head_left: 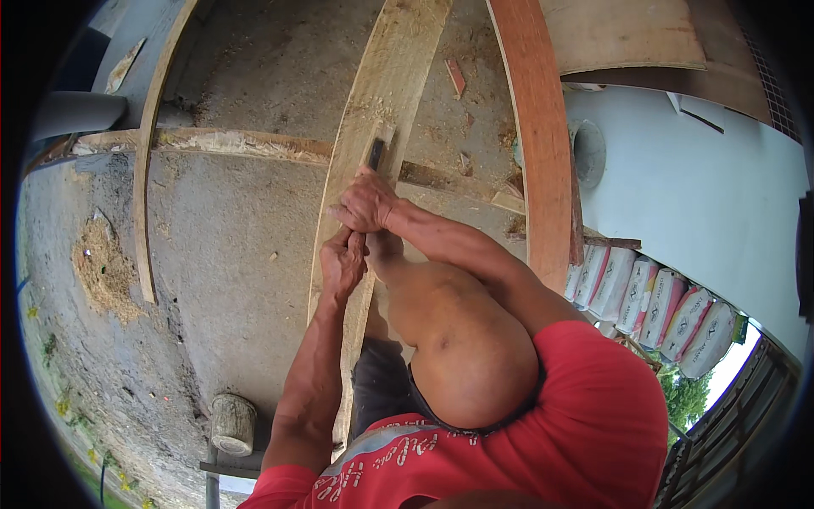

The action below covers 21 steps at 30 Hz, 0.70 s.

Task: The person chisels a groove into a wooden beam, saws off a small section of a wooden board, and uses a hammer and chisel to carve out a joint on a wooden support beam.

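A narrow wooden tool, which looks like a hand plane (385,136) with a dark blade, lies along a long pale plank (392,64). My right hand (366,202) is closed round it just behind the blade. Close behind, my left hand (343,261) is also closed, its knuckles against the right hand. Most of the tool's rear part is hidden under my fingers. Small pale shavings are scattered on the plank ahead of the tool. My bare foot and bent knee (462,348) are over the plank, just right of my hands.
A reddish board (536,127) runs along the right. A crosswise timber (242,142) passes beneath the plank, with a thin strip (144,204) at left. A shavings pile (106,270), a round post-like block (233,422) and several stacked sacks (666,307) are around me.
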Each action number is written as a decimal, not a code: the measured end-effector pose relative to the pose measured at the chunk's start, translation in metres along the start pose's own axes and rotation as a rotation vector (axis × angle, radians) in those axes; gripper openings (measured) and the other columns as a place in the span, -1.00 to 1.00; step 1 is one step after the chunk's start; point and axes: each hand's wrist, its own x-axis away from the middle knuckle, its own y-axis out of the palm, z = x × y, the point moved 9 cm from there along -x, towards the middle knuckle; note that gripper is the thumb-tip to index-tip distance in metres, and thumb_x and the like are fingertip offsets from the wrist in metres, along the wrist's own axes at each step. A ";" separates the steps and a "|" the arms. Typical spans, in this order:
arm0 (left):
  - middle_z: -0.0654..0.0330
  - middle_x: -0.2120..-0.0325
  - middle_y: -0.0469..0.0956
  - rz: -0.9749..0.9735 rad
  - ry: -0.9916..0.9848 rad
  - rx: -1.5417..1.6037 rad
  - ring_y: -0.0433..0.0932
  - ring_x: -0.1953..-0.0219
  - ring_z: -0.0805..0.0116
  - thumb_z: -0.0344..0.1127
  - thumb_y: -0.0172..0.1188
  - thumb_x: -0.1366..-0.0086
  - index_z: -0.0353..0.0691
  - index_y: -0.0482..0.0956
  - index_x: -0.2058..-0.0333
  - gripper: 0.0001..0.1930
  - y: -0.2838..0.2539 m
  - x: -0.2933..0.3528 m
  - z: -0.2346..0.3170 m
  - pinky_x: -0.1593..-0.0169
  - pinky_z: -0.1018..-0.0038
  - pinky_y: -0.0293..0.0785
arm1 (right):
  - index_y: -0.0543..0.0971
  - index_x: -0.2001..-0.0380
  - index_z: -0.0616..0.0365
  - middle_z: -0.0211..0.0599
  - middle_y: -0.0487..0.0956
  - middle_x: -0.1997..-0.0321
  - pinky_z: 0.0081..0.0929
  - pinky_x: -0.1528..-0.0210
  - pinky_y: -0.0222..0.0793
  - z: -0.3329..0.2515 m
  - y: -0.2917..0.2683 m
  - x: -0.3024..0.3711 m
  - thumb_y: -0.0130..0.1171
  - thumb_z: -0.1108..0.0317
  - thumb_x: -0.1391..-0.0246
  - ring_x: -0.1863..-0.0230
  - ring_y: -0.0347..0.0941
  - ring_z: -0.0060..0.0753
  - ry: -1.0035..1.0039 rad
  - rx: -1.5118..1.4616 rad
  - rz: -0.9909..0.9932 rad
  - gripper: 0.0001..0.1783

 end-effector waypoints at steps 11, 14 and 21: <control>0.33 0.63 0.46 0.007 0.125 -0.072 0.34 0.69 0.61 -0.14 0.06 -0.43 -0.24 0.63 0.16 -0.71 -0.014 -0.032 0.001 0.64 0.58 0.25 | 0.62 0.75 0.11 0.00 0.56 0.63 -0.14 0.03 0.20 0.010 -0.010 -0.025 -0.05 -0.10 -0.12 0.45 0.53 0.03 0.016 -0.007 0.049 -0.40; 0.34 0.63 0.47 -0.072 0.088 0.001 0.34 0.69 0.61 -0.15 0.06 -0.43 -0.25 0.63 0.17 -0.71 0.001 -0.020 0.005 0.64 0.58 0.24 | 0.63 0.75 0.10 0.00 0.56 0.64 -0.11 0.04 0.21 0.018 -0.001 -0.005 -0.04 -0.10 -0.12 0.45 0.53 0.03 0.069 0.041 0.054 -0.41; 0.31 0.61 0.50 -0.098 0.129 0.019 0.35 0.69 0.61 -0.18 0.07 -0.42 -0.28 0.63 0.11 -0.70 -0.010 -0.028 0.009 0.63 0.57 0.25 | 0.63 0.76 0.09 -0.04 0.56 0.65 -0.13 0.04 0.20 0.012 -0.010 -0.019 -0.04 -0.11 -0.12 0.45 0.54 0.01 0.071 0.028 0.094 -0.40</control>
